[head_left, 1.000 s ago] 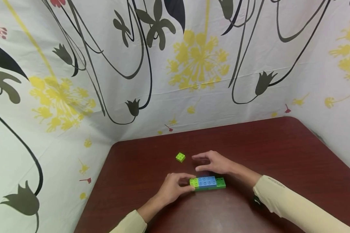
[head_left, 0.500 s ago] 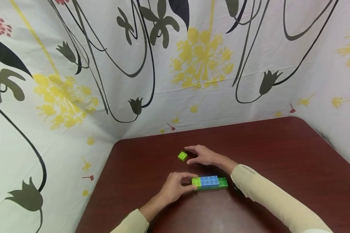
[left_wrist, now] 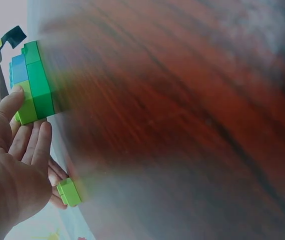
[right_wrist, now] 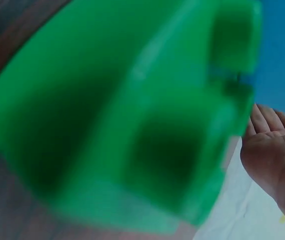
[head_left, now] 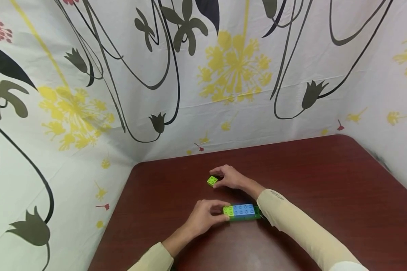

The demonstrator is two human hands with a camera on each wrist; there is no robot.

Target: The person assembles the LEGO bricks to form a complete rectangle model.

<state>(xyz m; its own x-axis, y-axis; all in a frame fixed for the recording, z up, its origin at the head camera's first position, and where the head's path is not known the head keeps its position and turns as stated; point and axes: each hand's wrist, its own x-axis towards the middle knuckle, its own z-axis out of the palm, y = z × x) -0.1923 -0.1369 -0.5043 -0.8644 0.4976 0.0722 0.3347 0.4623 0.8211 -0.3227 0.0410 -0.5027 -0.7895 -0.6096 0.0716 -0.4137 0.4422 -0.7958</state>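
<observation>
So the left hand (head_left: pixel 203 217) is resting on the table (head_left: pixel 325 180) with its thumb and fingertips curled against the lime end of the brick stack (head_left: pixel 242 212), steadying it there. The stack is a long green base with a lime brick, a blue one and a green one on top, lying flat near the front middle of the table. In the left wrist view you can see the thumb up against that lime end. The right hand (head_left: pixel 228 177) is stretched out further back, fingers curled down around a small lime brick (head_left: pixel 211 181) that sits on the table just behind the stack. It looks like it's touching it, but can't tell if it's properly pinched. The right sleeve (head_left: pixel 291 222) crosses over the stack's right end. A flower-print sheet (head_left: pixel 203 75) is hung up behind.
</observation>
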